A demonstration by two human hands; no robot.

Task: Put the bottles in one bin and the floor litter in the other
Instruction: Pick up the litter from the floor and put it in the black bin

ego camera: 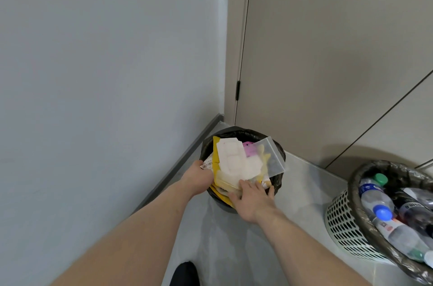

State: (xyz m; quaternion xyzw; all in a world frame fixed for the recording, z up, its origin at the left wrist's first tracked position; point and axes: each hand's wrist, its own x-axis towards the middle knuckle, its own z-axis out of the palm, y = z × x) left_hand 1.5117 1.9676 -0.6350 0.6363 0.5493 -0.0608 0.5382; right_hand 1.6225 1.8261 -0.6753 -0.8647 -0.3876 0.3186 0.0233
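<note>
Both hands are at the mouth of a small round bin lined with a black plastic bag (pixel 278 150), which stands in the far corner where the pale grey wall (pixel 105 63) meets the beige door (pixel 328 51). Over its rim sits a bundle of floor litter (pixel 236 164): white paper wrappers, a yellow padded envelope, something pink, and a clear zip-top plastic bag (pixel 273 157) that sticks out to the right.

The left hand (pixel 199 178) grasps the bundle's left edge, fingers curled under the yellow envelope and a barcoded label. The right hand (pixel 253 199) lies on the near side of the pile with fingers fairly straight and spread, pressing on the litter rather than closing round any piece; its fingertips reach the bin's near rim.

To the right, nearer the camera, stands a pale perforated wastebasket with a dark liner (pixel 339 222), holding clear plastic bottles (pixel 379 208) with blue and green caps.

The step in hand appears to be dropping the litter into the corner bin; the bottles look already sorted. The bundle rides high and wide over the rim, so the next move probably calls for the left hand to let go and both hands to push the loose pieces down inside, watching that the zip-top bag and the paper do not slide over the far or right edge onto the grey floor (pixel 304 192).
</note>
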